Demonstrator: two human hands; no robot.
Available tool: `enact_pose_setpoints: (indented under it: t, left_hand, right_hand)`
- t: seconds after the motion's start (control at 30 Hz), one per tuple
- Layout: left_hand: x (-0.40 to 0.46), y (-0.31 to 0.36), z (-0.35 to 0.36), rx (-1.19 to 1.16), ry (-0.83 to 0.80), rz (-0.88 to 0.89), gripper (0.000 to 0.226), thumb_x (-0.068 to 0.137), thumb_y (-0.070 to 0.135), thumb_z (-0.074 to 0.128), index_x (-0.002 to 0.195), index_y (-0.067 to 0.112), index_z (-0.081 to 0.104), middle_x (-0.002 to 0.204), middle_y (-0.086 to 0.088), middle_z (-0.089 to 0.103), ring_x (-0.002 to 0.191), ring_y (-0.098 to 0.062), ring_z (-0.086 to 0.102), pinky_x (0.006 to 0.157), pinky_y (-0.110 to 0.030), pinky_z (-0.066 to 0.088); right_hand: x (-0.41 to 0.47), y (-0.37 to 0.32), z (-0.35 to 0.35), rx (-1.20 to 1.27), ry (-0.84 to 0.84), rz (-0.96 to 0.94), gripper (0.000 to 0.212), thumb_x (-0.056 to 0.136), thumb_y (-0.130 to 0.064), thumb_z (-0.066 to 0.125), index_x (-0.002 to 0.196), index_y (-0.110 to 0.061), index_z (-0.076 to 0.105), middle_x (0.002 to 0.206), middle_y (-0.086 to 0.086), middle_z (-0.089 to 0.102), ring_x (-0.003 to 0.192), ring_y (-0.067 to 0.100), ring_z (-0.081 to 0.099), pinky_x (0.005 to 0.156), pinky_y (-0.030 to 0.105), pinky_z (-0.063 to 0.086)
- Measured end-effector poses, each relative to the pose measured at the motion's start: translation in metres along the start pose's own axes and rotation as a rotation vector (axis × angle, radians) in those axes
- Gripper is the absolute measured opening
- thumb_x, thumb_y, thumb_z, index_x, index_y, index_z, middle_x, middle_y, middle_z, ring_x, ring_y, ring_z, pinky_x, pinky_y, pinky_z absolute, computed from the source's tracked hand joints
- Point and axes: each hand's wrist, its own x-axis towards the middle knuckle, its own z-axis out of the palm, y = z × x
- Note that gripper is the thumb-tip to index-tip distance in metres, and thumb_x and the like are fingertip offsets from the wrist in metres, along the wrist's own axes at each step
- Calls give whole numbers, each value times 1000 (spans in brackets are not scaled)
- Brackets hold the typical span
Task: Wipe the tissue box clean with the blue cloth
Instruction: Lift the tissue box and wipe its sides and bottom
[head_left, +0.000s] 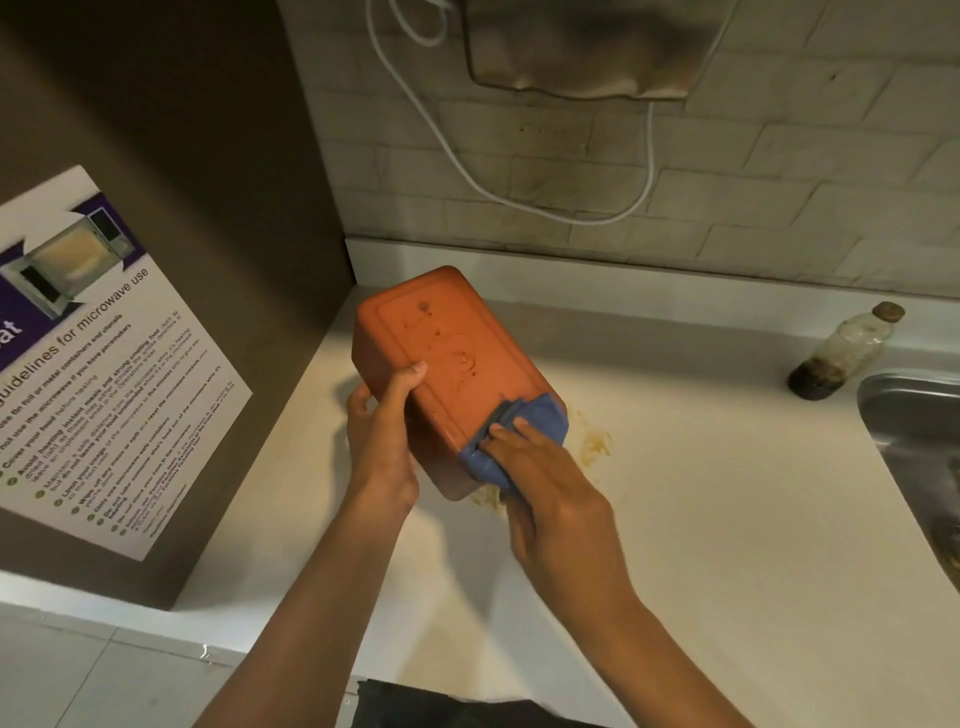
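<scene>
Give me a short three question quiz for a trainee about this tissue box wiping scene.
1. Which hand presses the blue cloth on the tissue box?
2. True or false: the box rests flat on the counter.
3. What stands beside the sink? A) bottle B) mug C) kettle

Key:
1. The right hand; the left hand grips the box.
2. False, it is held tilted.
3. A, the bottle.
</scene>
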Motion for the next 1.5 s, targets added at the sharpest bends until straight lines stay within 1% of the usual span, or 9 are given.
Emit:
enact_pose_setpoints:
  t: [0.13, 0.3, 0.5, 0.63, 0.73, 0.9, 1.0, 1.23, 1.5]
  left_hand:
    - [-2, 1, 1, 4, -24, 28, 96, 54, 48, 83, 140, 16, 54, 123, -11, 72, 105, -27, 73, 67, -33, 59]
    - [-4, 1, 7, -19, 7, -31, 82, 68, 47, 76, 140, 16, 52, 123, -13, 72, 103, -31, 74, 67, -36, 60]
    - [-5, 0, 6, -54, 6, -48, 82, 69, 47, 76, 138, 9, 56, 122, -19, 72, 102, -35, 74, 66, -35, 61]
    - [-7, 0, 8, -15, -51, -28, 78, 70, 41, 75, 138, 8, 57, 123, -20, 72, 105, -37, 73, 78, -42, 61]
    - [-11, -3, 12, 40, -72, -1, 77, 68, 36, 75, 136, 5, 58, 124, -21, 70, 109, -40, 71, 79, -42, 58]
    - [-4, 0, 7, 70, -62, 30, 77, 68, 37, 76, 135, 4, 58, 120, -22, 72, 104, -38, 73, 78, -42, 61]
    - [0, 1, 3, 79, -28, 26, 83, 65, 44, 78, 136, 8, 58, 121, -20, 71, 104, -36, 73, 75, -39, 58]
    - [-16, -15, 8, 86, -68, -51, 86, 56, 47, 81, 130, 8, 61, 114, -17, 75, 92, -27, 75, 60, -30, 55]
    - [-5, -5, 1, 148, -63, 40, 97, 49, 55, 80, 133, 12, 59, 114, -12, 75, 96, -27, 76, 69, -33, 59]
  right_hand:
    - [10, 17, -12, 73, 85, 68, 29, 92, -15, 66, 121, -11, 68, 124, -8, 60, 126, 12, 52, 106, 8, 31]
    - [-5, -3, 1, -13, 19, -5, 43, 81, 1, 75, 123, -10, 67, 130, 5, 65, 129, 21, 55, 105, 26, 41]
    - [-5, -12, 7, -41, 29, -201, 42, 77, -2, 81, 118, -7, 70, 120, 5, 70, 123, 16, 50, 119, 23, 22]
    - [15, -9, 1, 11, 1, -175, 29, 88, -12, 68, 117, -12, 72, 119, 3, 71, 120, 15, 56, 115, 24, 32]
    - [34, -13, -5, 91, -73, -112, 35, 93, -28, 50, 117, -16, 72, 121, 1, 70, 117, 16, 62, 111, 29, 41]
    - [24, -10, -3, 80, -129, -98, 29, 92, -17, 64, 119, -14, 71, 122, 2, 70, 118, 19, 63, 104, 36, 49]
    - [3, -3, -1, -8, -163, -116, 41, 79, -3, 80, 119, -12, 71, 122, 2, 70, 119, 21, 63, 97, 32, 53]
    - [37, -9, -4, 101, -129, -48, 27, 93, -20, 60, 116, -12, 72, 115, 1, 72, 109, 17, 66, 99, 32, 50]
    - [8, -5, 0, 20, -140, -120, 30, 84, -6, 76, 112, -14, 74, 113, -1, 72, 106, 16, 67, 103, 24, 46]
